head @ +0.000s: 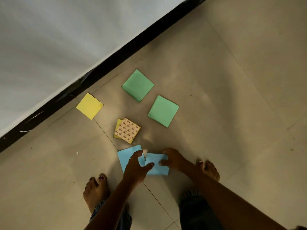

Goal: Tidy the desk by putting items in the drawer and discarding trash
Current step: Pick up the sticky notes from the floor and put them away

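Little looks done: the right hand (172, 159) pinches one blue pad (157, 165), the left hand (135, 168) spread beside it, five pads still on the floor (232, 80).

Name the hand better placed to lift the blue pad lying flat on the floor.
Left hand: open, right over that flat blue sticky-note pad. The right hand already grips another blue pad.

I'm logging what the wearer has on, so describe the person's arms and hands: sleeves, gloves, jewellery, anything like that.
Both forearms are bare as far as the frame shows: no sleeves, gloves, watch or bracelets. No rings show on the left hand or right hand, though the fingers are blurred. Fingernails cannot be made out.
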Demonstrator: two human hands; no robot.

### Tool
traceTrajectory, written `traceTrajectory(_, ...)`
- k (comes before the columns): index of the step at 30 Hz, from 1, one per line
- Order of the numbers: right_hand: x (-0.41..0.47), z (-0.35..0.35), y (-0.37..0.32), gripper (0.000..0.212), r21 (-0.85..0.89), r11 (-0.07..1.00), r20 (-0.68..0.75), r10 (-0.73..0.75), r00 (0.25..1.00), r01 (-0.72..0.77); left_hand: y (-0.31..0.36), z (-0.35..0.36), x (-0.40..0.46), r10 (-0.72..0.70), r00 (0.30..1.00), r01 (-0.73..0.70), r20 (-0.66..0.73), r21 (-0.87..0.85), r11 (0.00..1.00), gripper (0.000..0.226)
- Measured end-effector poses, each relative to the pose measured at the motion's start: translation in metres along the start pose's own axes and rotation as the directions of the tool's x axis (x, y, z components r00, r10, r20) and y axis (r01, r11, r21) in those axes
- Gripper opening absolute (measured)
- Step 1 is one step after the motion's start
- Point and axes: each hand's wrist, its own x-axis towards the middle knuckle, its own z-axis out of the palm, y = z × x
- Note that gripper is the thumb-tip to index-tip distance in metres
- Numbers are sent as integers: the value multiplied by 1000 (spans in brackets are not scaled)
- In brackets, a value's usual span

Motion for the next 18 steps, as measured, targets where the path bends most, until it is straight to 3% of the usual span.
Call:
traceTrajectory(2, -6, -17, -13, 13, 136, 986, 88, -111, 990, 98, 9, -6, 4, 25, 998, -27, 55, 27, 999, 69)
traceTrajectory(5, -2, -44, -32, 20, 169, 968, 71, -197, 978, 183, 24, -19, 17, 86, 995, -82, 51, -76, 994, 40)
traceTrajectory(6, 2, -52, -39, 11, 209, 959, 36, -206, 978, 194, 30, -24, 19, 94, 995, -88, 36, -144, 986, 31)
traceTrajectory(9, 21, -77, -52, 29, 439, 872, -181, -150, 972, 217, 47, -38, 29, 88, 993, -106, -73, -306, 946, 23)
traceTrajectory(10, 28, -84, -56, 33, 398, 879, -306, -144, 941, 264, 51, -43, 34, 78, 990, -114, -121, -327, 938, 24)
traceTrajectory(12, 44, -91, -60, 44, 9, 979, -479, -173, 861, 202, 56, -52, 42, 62, 977, -126, -203, -317, 940, 28)
traceTrajectory(13, 51, -89, -60, 49, -218, 967, -466, -218, 857, 128, 57, -56, 46, 57, 971, -128, -234, -305, 944, 31)
traceTrajectory(15, 60, -77, -59, 49, -587, 810, -438, -297, 848, -20, 54, -61, 55, 46, 961, -131, -271, -302, 944, 34)
traceTrajectory(18, 65, -55, -53, 38, -803, 575, -424, -363, 830, -159, 49, -64, 58, 18, 955, -119, -296, -325, 938, 35)
